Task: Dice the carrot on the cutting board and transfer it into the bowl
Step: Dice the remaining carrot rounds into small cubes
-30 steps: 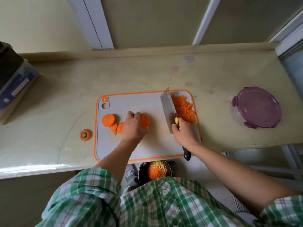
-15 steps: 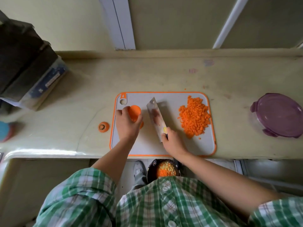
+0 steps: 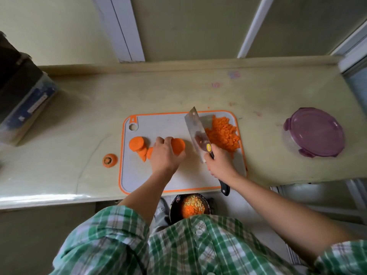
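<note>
On the wide steel cleaver, close to the handle, a small round yellow sticker with red print, too small to read. On the dark box at the far left of the pale stone counter, a blue label with pale lines of writing, blurred and not readable.

Left hand: fingers curled down over a thick orange carrot chunk, gripping it from above on the grey plastic cutting board with orange rim. Cut face of the chunk toward the cleaver, near it but apart. Forearm bare, reaching in from the near edge, with a green and white checked sleeve rolled up.

Right hand: fingers closed tight around the black handle, right at the base of the blade, the handle end sticking out past the near rim of the board. Blade slanted, tip toward the far rim, between the chunk and the heap of small diced carrot cubes on the right part of the board. Contact of the blade edge with the board: cannot tell.

Left of the held chunk, several round carrot slices, overlapping on the board. Cut-off carrot top on the counter, just beside the left rim. Dark round bowl lower down, in front of the counter edge, with orange and yellowish diced pieces inside. Well apart to the right, a round container with purple clip lid.
</note>
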### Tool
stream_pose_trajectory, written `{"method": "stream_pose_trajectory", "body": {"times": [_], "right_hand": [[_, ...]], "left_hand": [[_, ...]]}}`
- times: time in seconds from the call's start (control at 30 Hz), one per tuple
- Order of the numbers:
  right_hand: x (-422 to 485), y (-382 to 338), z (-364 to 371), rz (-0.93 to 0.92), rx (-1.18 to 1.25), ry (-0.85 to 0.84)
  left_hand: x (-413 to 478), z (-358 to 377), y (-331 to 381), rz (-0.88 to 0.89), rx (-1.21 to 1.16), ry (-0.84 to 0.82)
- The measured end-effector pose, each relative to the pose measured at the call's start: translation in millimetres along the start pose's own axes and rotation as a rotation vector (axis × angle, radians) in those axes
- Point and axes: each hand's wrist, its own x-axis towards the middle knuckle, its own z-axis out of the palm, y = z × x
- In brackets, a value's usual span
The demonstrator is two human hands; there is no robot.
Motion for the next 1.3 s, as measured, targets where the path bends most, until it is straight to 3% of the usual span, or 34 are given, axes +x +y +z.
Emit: {"method": "stream_pose_trajectory", "body": {"times": [0.23, 0.37, 0.67, 1.3], "right_hand": [[-1.1, -4.5, -3.3, -0.071, -0.251, -0.018], [-1.4, -3.5, -1.3, -0.090, -0.308, -0.052], [0.8, -5.8, -3.4, -0.106, -0.338, -0.045], [-5.2, -24.9, -7.9, -0.151, -0.432, -0.084]], "left_hand": [[-0.2, 15.5, 11.7, 0.043, -0.001, -0.133], [-4.2, 17.5, 10.8, -0.019, -0.207, -0.116], [7.6, 30.6, 6.2, -0.310, -0.420, -0.033], [21.0, 29.2, 8.3, -0.400, -0.468, -0.090]]}}
